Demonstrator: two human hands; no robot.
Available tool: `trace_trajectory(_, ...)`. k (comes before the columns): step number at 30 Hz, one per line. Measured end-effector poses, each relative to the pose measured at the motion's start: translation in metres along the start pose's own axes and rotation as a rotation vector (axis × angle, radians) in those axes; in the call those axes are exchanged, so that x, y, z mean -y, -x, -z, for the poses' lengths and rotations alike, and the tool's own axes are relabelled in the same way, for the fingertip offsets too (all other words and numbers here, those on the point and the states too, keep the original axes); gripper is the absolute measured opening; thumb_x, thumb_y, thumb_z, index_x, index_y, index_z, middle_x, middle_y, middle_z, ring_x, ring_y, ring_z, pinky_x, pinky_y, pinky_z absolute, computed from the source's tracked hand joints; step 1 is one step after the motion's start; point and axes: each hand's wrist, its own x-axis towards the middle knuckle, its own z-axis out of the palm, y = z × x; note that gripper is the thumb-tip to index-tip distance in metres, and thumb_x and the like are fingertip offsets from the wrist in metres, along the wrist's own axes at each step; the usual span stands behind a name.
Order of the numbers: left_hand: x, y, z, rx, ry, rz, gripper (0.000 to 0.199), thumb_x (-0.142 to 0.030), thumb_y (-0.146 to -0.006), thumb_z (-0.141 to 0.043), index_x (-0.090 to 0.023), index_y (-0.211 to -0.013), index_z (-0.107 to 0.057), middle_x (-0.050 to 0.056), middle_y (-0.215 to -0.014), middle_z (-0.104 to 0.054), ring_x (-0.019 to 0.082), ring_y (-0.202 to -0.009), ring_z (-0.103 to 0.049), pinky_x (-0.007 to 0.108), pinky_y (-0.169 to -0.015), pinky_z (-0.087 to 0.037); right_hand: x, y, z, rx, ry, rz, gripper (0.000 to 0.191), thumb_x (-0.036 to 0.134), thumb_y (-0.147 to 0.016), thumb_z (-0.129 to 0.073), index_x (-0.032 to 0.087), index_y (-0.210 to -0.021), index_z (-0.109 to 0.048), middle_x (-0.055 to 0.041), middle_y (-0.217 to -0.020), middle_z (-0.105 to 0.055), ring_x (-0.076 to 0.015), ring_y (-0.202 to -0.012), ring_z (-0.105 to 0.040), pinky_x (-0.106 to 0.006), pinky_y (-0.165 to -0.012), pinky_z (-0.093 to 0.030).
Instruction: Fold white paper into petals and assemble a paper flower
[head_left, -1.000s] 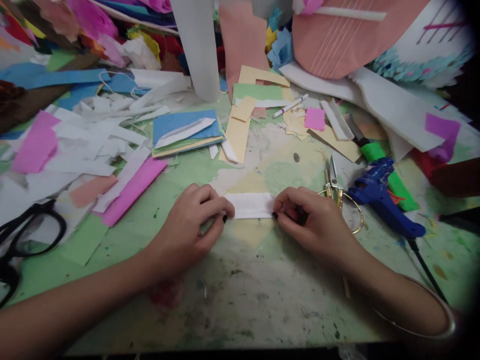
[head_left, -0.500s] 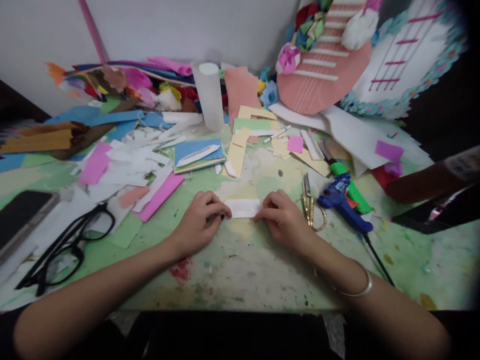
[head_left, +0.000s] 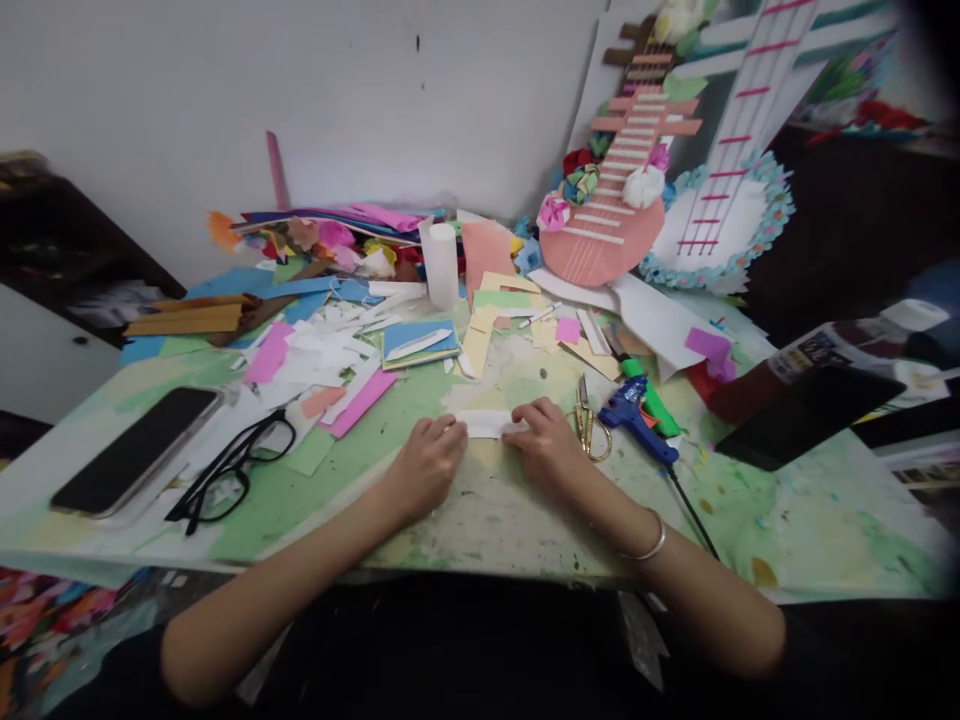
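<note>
A short white paper strip (head_left: 486, 424) lies flat on the paint-stained table before me, stretched between my two hands. My left hand (head_left: 429, 465) is closed on its left end, fingers bent and fingertips pressed at the edge. At the right end, my right hand (head_left: 551, 447) has its thumb and bent fingers on the paper. The fingers of this hand look slightly looser. Just right of that hand lie gold-handled scissors (head_left: 591, 428), points away from me. A blue hot glue gun (head_left: 637, 420) rests beyond them, its black cord running toward me.
Eyeglasses (head_left: 232, 470) and a phone (head_left: 139, 450) lie at left. White paper scraps (head_left: 319, 345) and a stack of coloured paper (head_left: 420, 343) sit farther back. A white cylinder (head_left: 442, 268) stands behind. Paper guitar shapes (head_left: 604, 245) lean on the wall; a bottle (head_left: 817, 350) is at right.
The camera view has shifted, showing more wall and floor. My left fingers have curled over the strip's end; my right fingers have lifted and loosened slightly. The strip stays between them.
</note>
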Motion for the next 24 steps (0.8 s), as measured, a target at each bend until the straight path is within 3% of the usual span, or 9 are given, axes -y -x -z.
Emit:
trace_trajectory(3,-0.020,-0.001,0.000,0.093,-0.100,0.013,0.031,0.001,-0.085,-0.041,-0.002,-0.104,-0.066,0.023,-0.115,-0.060,0.032,-0.112,-0.054,0.046,-0.090,-0.046,0.018,0.003,0.006,0.146,0.196,0.094,0.018,0.009,-0.087,-0.054,0.014,-0.087,-0.072,-0.0134,-0.103,-0.063,-0.0259,-0.097,-0.049,-0.040,-0.076,-0.041)
trace_trajectory(6,-0.036,-0.004,-0.003,0.107,-0.179,0.116,0.035,0.003,-0.083,-0.040,0.004,-0.108,-0.064,0.028,-0.120,-0.058,0.032,-0.108,-0.058,0.044,-0.090,-0.047,0.038,0.005,0.004,0.210,0.277,0.065,0.018,0.008,-0.085,-0.055,0.012,-0.080,-0.072,-0.0157,-0.098,-0.065,-0.0294,-0.097,-0.053,-0.041,-0.075,-0.046)
trace_trajectory(13,-0.053,-0.003,-0.008,0.035,-0.136,0.322,0.038,-0.011,-0.089,-0.042,0.005,-0.119,-0.058,0.031,-0.125,-0.056,0.034,-0.112,-0.058,0.045,-0.089,-0.048,0.075,0.014,-0.026,0.055,0.300,-0.284,0.035,0.005,-0.086,-0.046,-0.004,-0.116,-0.063,-0.0314,-0.122,-0.059,-0.0376,-0.115,-0.056,-0.050,-0.092,-0.047)
trace_trajectory(21,-0.056,0.005,-0.009,0.052,-0.113,0.288,0.048,-0.018,-0.092,-0.041,-0.007,-0.139,-0.046,0.015,-0.140,-0.052,0.032,-0.126,-0.048,0.044,-0.097,-0.043,0.085,0.019,-0.025,0.030,0.328,-0.372,0.048,0.011,-0.090,-0.046,0.010,-0.139,-0.049,-0.0241,-0.129,-0.059,-0.0368,-0.123,-0.051,-0.053,-0.099,-0.040)
trace_trajectory(24,-0.058,0.005,-0.008,0.089,-0.102,0.330,0.050,-0.020,-0.093,-0.037,-0.010,-0.141,-0.044,0.011,-0.142,-0.051,0.031,-0.128,-0.046,0.046,-0.099,-0.041,0.089,0.017,-0.025,0.061,0.320,-0.455,0.047,0.011,-0.090,-0.048,0.013,-0.137,-0.052,-0.0216,-0.132,-0.057,-0.0393,-0.125,-0.048,-0.057,-0.100,-0.036)
